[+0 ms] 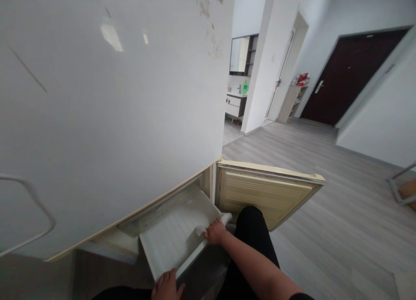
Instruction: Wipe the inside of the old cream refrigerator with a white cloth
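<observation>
Nearest to you, your left hand (167,286) is resting on the near corner of the white drawer (172,235); its thumb is standing apart from the fingers, and I cannot tell how firmly they are gripping. Your right hand (215,232) is closing its fingers on a white cloth (200,230), which it is pressing over the drawer's edge; the cloth is also sticking out beyond the hand. The drawer is lying at a slant, partly inside the fridge opening and partly out toward you. Your right knee (251,226) is rising before the open door (266,189), which is showing its ribbed, cream inner side. Above the drawer, a white panel (113,109) is filling the left. Farther away, a green bottle (245,87) is standing by the basin (235,94); its label is too small for reading. Red packets (303,79) are lying on a shelf (290,103), beside the dark door (354,79).
</observation>
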The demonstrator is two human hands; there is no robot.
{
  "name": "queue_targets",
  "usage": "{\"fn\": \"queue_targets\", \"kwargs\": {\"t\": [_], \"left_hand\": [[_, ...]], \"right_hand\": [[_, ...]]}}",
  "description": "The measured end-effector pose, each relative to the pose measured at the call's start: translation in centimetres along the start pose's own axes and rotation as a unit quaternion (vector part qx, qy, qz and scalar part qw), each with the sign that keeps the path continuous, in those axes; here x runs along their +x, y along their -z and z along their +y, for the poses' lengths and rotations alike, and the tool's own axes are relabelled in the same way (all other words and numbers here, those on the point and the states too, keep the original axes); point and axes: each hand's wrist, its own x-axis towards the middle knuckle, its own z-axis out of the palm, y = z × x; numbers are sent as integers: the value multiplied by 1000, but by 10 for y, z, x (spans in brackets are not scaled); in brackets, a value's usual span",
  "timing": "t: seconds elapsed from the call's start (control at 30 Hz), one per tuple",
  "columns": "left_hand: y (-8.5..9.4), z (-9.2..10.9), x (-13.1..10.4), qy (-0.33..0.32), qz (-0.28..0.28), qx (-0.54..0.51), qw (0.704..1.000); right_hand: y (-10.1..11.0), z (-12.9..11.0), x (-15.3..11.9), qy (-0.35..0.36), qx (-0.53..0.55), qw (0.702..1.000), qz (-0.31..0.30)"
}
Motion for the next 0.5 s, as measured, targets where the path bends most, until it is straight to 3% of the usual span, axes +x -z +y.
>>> {"fn": "queue_targets", "kwargs": {"t": [0.13, 0.23, 0.33, 0.43, 0.5], "left_hand": [[1, 13, 9, -24, 25, -7, 999], [3, 13, 11, -34, 46, -11, 998], [6, 9, 11, -33, 60, -24, 997], [9, 7, 9, -12, 50, -31, 998], [8, 5, 8, -2, 40, -33, 999]], "right_hand": [[-19, -48, -4, 37, 10, 999, 14], [-36, -88, -6, 94, 20, 995, 35], [-46, -124, -7, 141, 1, 990, 15], [-48, -141, -6, 171, -22, 985, 16], [-46, -140, -6, 191, -24, 981, 36]]}}
